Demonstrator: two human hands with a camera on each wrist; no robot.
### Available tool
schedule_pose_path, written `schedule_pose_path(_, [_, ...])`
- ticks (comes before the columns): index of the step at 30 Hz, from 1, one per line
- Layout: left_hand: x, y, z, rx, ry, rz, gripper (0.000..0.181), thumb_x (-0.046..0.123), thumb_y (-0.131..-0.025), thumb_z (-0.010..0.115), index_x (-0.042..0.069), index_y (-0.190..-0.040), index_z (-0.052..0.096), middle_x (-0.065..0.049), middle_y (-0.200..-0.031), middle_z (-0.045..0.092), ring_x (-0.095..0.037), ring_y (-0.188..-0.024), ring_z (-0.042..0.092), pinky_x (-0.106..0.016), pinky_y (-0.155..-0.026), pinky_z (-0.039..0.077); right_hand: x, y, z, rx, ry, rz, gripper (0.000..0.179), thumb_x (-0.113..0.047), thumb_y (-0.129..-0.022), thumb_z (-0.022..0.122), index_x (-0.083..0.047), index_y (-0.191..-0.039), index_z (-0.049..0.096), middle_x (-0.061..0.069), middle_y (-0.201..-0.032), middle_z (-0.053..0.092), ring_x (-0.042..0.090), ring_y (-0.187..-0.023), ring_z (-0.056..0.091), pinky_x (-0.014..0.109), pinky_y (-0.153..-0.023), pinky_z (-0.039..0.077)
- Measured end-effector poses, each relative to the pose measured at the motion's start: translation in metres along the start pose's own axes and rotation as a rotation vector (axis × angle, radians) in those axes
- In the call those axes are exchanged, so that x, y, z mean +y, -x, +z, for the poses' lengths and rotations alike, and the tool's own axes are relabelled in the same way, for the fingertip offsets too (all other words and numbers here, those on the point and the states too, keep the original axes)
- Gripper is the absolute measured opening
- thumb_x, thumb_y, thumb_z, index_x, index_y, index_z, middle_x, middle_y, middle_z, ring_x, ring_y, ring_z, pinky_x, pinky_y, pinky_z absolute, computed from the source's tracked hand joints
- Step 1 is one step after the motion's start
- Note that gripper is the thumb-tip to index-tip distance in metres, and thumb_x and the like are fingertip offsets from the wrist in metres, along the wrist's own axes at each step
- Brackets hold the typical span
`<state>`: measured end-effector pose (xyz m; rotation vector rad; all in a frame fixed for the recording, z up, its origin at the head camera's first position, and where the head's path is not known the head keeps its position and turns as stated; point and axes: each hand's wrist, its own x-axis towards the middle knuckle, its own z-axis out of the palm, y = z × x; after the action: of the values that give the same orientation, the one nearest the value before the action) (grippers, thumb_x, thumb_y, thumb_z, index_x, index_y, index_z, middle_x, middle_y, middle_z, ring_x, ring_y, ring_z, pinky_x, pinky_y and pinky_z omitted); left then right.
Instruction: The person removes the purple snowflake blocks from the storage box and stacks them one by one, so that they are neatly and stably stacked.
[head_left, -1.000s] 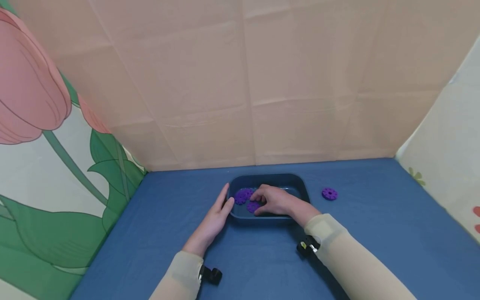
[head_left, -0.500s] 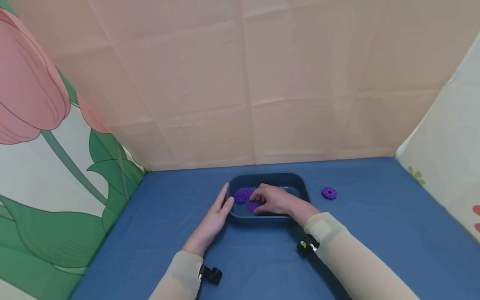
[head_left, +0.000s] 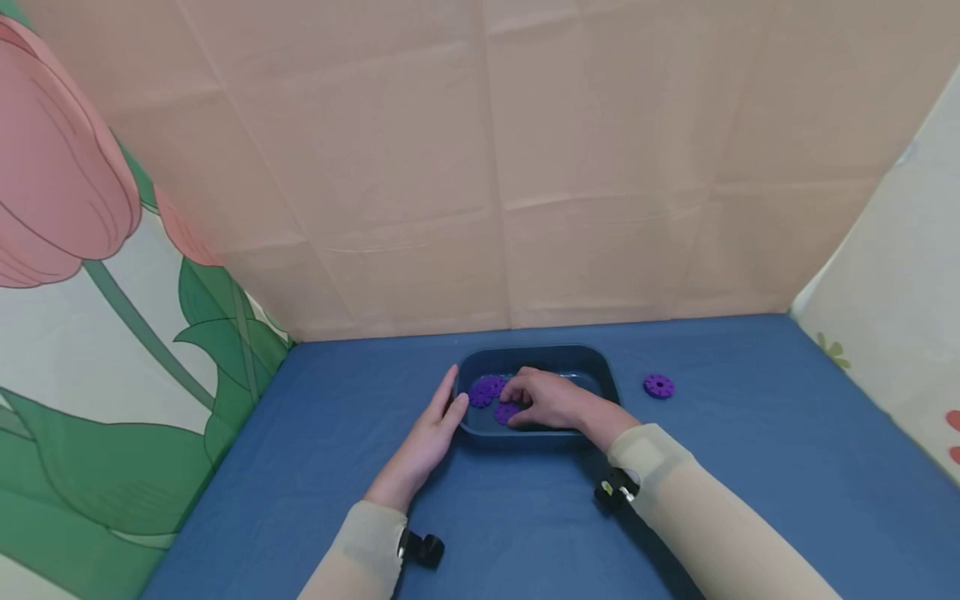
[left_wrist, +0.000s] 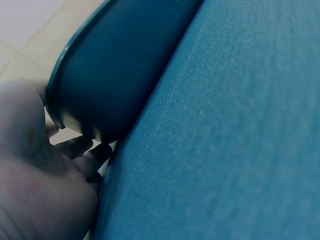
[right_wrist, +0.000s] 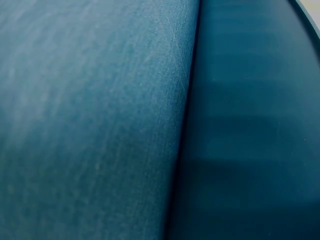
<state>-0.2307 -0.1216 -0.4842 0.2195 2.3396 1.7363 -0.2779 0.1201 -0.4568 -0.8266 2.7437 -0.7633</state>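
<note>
A dark blue rectangular tray [head_left: 577,358] lies on the blue table, with several purple notched discs [head_left: 481,393] at the left of its floor. My left hand [head_left: 427,433] rests along the tray's left side, fingers extended against the outer wall and thumb at the rim. In the left wrist view, the fingers [left_wrist: 85,155] touch the tray wall [left_wrist: 115,65]. My right hand [head_left: 551,400] reaches into the tray, its bent fingers and thumb around the edges of the nearest purple disc [head_left: 506,412]. That disc is partly hidden by the hand, which is out of the right wrist view.
One more purple disc [head_left: 659,387], with a centre hole, lies on the blue tablecloth [head_left: 735,433] right of the tray. A beige cloth wall [head_left: 495,208] stands behind the table. A flower-print panel [head_left: 97,400] borders the left, a pale one [head_left: 900,292] the right.
</note>
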Motion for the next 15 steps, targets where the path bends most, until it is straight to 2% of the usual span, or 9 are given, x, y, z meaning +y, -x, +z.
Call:
schedule_pose_path(12, [-0.0014,-0.0012,-0.0002,0.001,0.004,0.01,0.076,0.073,-0.092,0.043,0.047,-0.157,0.013,0.019,-0.165,0.01,-0.017,-0.155,0.005,-0.055,-0.124,0.008,-0.0003,-0.0022,-0.0007,-0.004,-0.056,0.046,0.035,-0.024,-0.082,0.084,-0.02,-0.11,0.064,-0.002,-0.103,0.066,0.016,-0.093,0.062,0.037,-0.085,0.054])
schedule_pose_path(15, [-0.0011,-0.0004,-0.0002,-0.002,0.005,0.008,0.073,0.072,-0.093,0.043,0.049,-0.156,0.013,0.019,-0.165,0.009,-0.017,-0.155,0.005,-0.056,-0.124,0.008,0.0001,-0.002,-0.0001,-0.003,-0.06,0.059,0.035,-0.023,-0.083,0.083,-0.021,-0.112,0.062,-0.003,-0.102,0.067,0.015,-0.093,0.062,0.037,-0.085,0.054])
